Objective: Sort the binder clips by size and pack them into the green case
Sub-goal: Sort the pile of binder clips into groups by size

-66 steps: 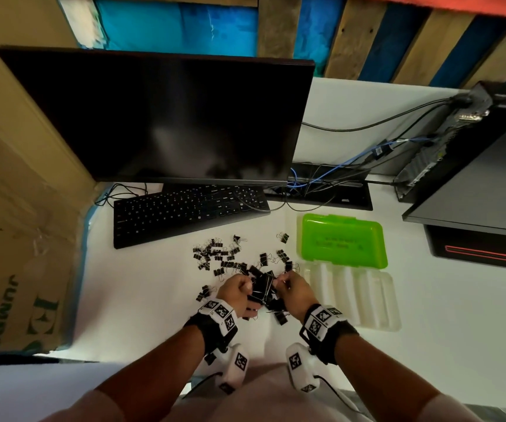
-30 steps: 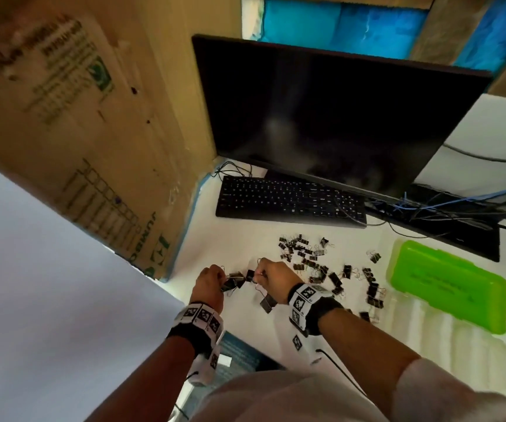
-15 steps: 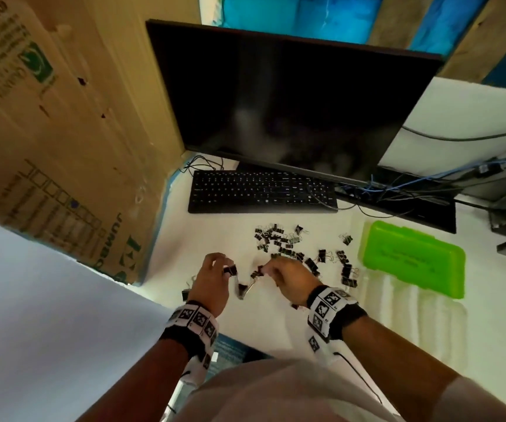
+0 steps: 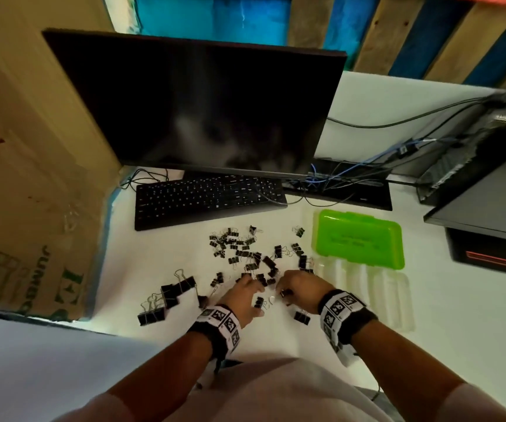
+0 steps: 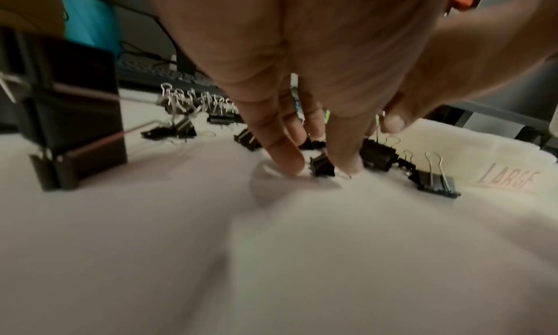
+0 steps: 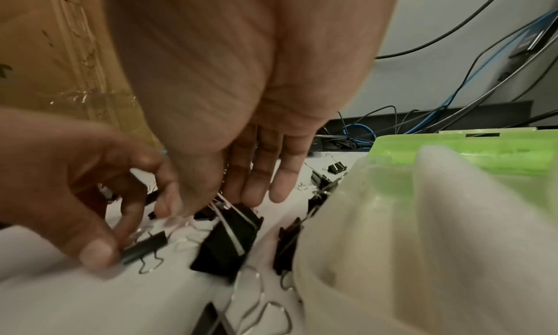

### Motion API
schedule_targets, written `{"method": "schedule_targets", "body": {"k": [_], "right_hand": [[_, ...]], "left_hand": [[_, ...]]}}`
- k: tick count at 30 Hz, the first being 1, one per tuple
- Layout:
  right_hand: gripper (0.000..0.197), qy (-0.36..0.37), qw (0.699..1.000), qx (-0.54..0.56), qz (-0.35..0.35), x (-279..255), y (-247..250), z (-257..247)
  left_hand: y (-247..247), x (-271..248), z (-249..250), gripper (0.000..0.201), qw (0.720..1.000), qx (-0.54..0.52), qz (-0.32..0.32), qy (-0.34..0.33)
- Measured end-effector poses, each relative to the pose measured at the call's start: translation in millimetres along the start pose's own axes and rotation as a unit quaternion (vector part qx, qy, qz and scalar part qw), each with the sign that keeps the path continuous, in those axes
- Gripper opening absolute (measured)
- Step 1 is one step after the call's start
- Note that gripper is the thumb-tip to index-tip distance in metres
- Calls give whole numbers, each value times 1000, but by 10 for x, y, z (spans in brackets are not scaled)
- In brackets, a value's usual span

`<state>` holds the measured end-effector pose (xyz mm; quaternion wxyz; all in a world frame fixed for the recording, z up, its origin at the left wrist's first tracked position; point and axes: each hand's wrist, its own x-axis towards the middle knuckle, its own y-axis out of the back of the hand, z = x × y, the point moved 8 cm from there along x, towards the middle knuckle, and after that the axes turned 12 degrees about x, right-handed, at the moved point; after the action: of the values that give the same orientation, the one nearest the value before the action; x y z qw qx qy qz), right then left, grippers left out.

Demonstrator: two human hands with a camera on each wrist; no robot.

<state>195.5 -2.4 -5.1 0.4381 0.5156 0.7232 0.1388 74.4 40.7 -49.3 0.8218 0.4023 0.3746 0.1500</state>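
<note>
Black binder clips [image 4: 245,254] of mixed sizes lie scattered on the white desk. Three large clips [image 4: 169,295] sit apart at the left. My left hand [image 4: 245,295] reaches into the near edge of the pile; in the left wrist view its straight fingers [image 5: 286,163] touch the desk either side of a small clip [image 5: 323,166]. My right hand [image 4: 291,284] is just beside it, fingers [image 6: 253,194] pointing down onto a medium clip [image 6: 229,240]. The green case lid [image 4: 358,239] lies open to the right, with its clear tray [image 4: 367,287] in front.
A black keyboard [image 4: 209,199] and a monitor [image 4: 203,102] stand behind the pile. A cardboard box [image 4: 32,178] walls the left side. Cables [image 4: 352,175] and dark equipment [image 4: 489,208] fill the back right. The tray's near compartment reads LARGE [image 5: 510,180].
The hands held a large clip between them at the left; now it lies with the other large clips and both hands have moved right to the pile, holding nothing.
</note>
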Motion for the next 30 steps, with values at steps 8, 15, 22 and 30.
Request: {"method": "schedule_targets", "body": {"k": [8,15,22,30], "right_hand": [[14,20,995,34,87,57,322,-40],[15,46,989,135,43,458,-15,-619],[19,53,992,118,8,823,-436,-999],[20,77,992,67,77,713,-145,-751]], "left_hand": [[319,-61,-16,29,988,3,152,-30],[694,-666,-877,26,953,95,252,141],[660,-822,-1347,22,955,-38,255,148],[887,-674,-1030,24,954,6,292,63]]}}
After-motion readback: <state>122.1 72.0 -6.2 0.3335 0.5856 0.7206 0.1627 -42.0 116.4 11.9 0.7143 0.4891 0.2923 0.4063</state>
